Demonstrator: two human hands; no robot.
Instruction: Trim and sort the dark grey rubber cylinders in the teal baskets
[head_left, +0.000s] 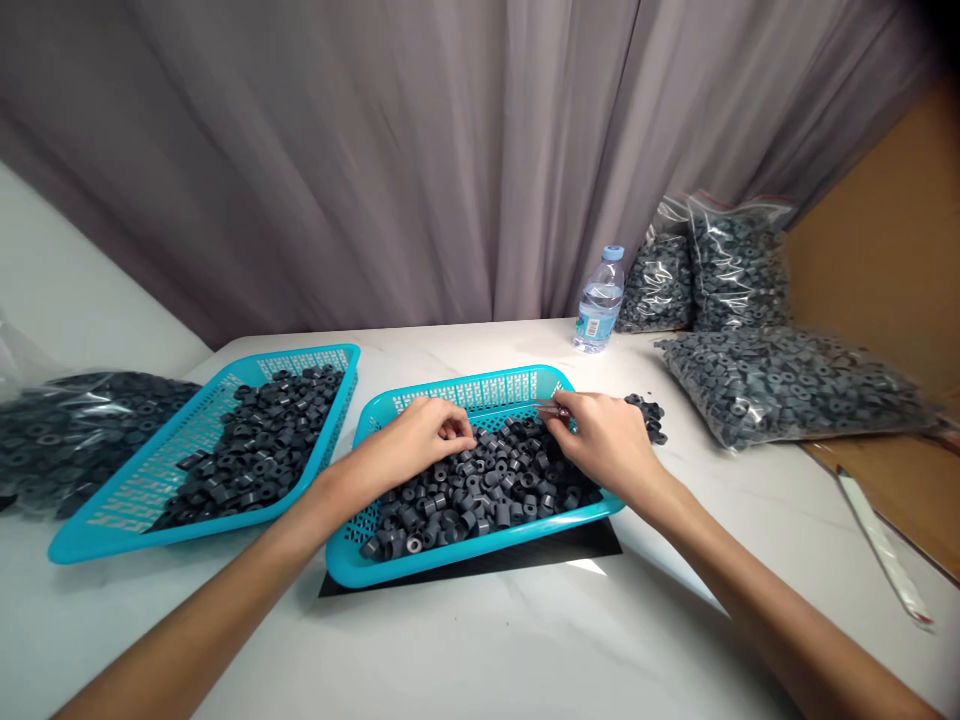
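A turquoise basket [480, 545] in front of me holds many small dark grey plastic rings [487, 480]. My left hand [427, 435] is over its left half, fingers curled and thumb pressed towards them; whatever they pinch is too hidden to name. Over the right end of the same basket, my right hand [604, 435] is closed around a small pointed metal tool [551, 408] with a dark red part near the fingers. Its thin silver tips point left towards my left hand, apart from it.
At left stands a second turquoise basket [79, 545] of similar rings, beside a clear bag of rings [82, 420]. Loose rings [654, 418] lie right of the middle basket. Farther right are a water bottle [598, 305], filled bags [795, 385] and a thin white-handled tool [881, 545].
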